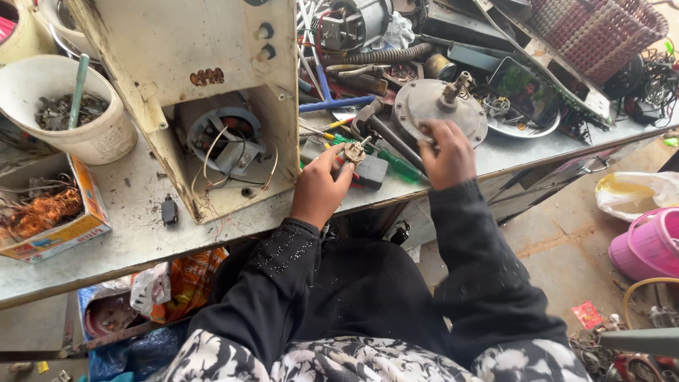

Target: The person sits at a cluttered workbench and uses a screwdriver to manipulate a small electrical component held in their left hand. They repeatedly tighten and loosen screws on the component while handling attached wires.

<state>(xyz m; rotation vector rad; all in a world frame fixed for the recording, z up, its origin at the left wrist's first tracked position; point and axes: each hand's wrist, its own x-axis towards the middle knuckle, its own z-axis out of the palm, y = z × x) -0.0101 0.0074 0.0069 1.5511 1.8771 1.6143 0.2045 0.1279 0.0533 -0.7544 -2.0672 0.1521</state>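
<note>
At the centre of the frame the left hand (320,189) pinches a small, dull metal part (355,152) between thumb and fingertips, just above a flat black block (373,172) lying near the front edge of the grey, scuffed tabletop (134,233). What kind of part it is stays hard to make out. The right hand (444,155) lies spread, fingers open, on the rim of a round grey metal disc (433,107) with a stubby brass-coloured shaft rising from its middle; it presses rather than grips. Between the two hands a green-handled screwdriver (390,163) and a dark-handled hammer (378,127) lie crossed.

Left of centre stands a cream, stained appliance housing (198,71), boxy and tilted, its open underside showing a round motor with loose pale wires. At the upper left a white plastic bucket (99,138) holds grey metal scraps and a teal stick. At the left edge an orange and blue cardboard box (67,230), cut off by the frame, holds tangled copper wire. The upper middle is a heap of tools, a ribbed hose and cables, too crowded to sort. At the upper right a woven maroon basket (594,32) is partly out of frame. At the lower right a pink plastic container (651,244) sits on the floor, beside a pale plastic bag (636,191).
</note>
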